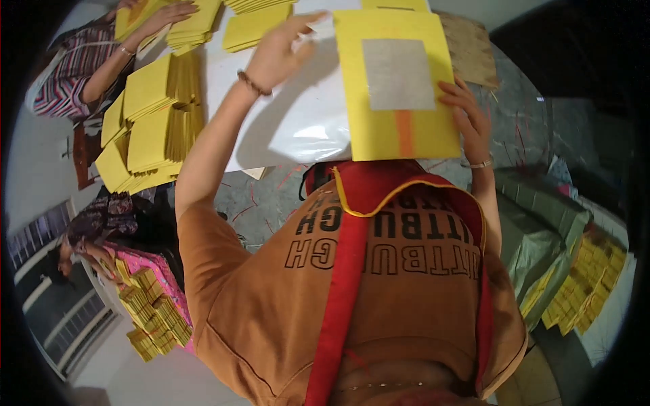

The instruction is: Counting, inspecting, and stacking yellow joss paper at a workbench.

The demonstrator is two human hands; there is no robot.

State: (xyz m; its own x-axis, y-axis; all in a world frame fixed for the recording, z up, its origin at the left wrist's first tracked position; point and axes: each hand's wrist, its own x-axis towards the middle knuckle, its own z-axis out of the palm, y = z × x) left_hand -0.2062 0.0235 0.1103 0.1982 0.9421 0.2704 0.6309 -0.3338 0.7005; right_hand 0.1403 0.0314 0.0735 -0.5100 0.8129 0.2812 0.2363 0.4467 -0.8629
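In front of me is a large yellow paper envelope (345,88) with a silvery-grey rectangular panel (399,74) and an orange strip (404,134) below it. My right hand (468,115) grips its right edge, fingertips on the front face. My left hand (281,54), slightly blurred, is raised over the white table sheet (298,132), left of the envelope's upper corner. Its thumb and fingers are apart, and nothing shows in it. Further left stand bundled stacks of yellow envelopes (152,139).
A co-worker's hand (172,15) rests on yellow envelopes at the far left. Another yellow stack (247,30) lies at the table's back, and a wooden board (467,51) at the right. Yellow bundles (586,284) fill a green sack (542,264) at lower right. Another person (74,250) is at lower left.
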